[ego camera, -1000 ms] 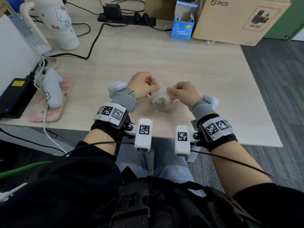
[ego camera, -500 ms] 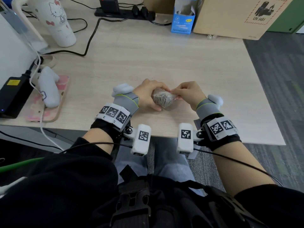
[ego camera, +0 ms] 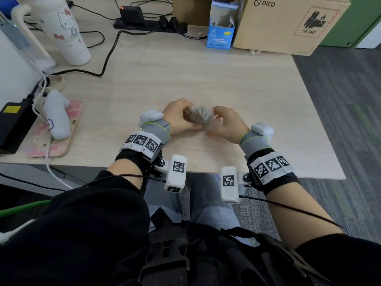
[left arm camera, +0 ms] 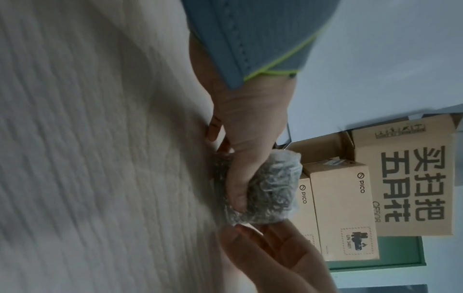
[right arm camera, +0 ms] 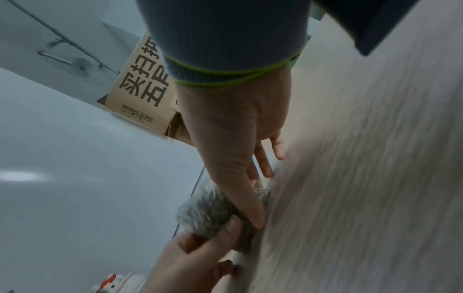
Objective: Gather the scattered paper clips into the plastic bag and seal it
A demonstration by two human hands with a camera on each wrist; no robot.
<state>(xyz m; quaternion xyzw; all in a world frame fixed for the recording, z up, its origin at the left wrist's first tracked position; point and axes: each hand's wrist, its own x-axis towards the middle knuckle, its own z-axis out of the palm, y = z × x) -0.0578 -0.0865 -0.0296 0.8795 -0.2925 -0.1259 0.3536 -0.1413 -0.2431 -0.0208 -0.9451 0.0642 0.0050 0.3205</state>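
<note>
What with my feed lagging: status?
Left grip holds bag. Right grip touches it, fingers straight. Clips inside; seal unclear. Nothing in the way.

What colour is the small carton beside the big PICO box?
The carton is blue; head view shows it best.

centre, right: bare desk wood, room to pass | upper left: white bottle, black cable snaking toward centre | top edge: power strip, blue box, cardboard box | left edge: controller on pink pad, black adapter | lower centre: left hand, right hand, plastic bag
</note>
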